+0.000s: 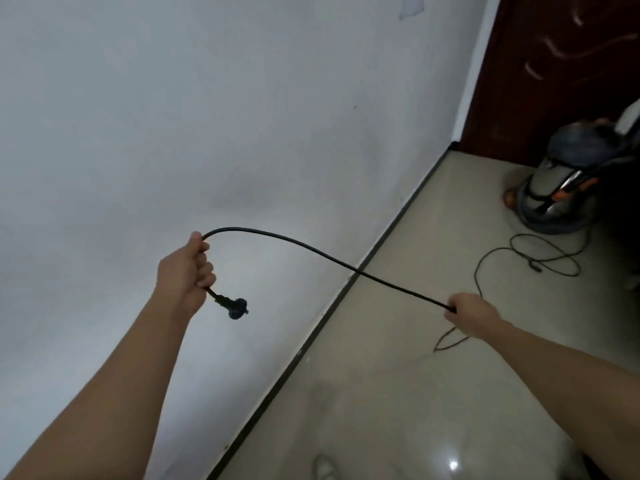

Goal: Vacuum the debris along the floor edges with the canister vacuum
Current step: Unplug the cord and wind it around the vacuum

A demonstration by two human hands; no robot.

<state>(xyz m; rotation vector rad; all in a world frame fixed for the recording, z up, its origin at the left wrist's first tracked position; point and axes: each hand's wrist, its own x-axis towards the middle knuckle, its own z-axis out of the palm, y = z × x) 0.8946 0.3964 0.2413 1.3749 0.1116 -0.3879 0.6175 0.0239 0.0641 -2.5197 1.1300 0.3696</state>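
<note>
Black cord [311, 251] clenched in left hand [185, 271] near plug [238, 308], right hand [467, 315] grasping it too | step, likely: powering canister vacuum [568, 181] (plug dangling free) | next: find a socket

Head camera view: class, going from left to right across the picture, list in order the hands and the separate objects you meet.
left hand → black plug hanging below it → right hand → canister vacuum. The power cord, gripped by both hands, spans between them, so it is left out.
</note>
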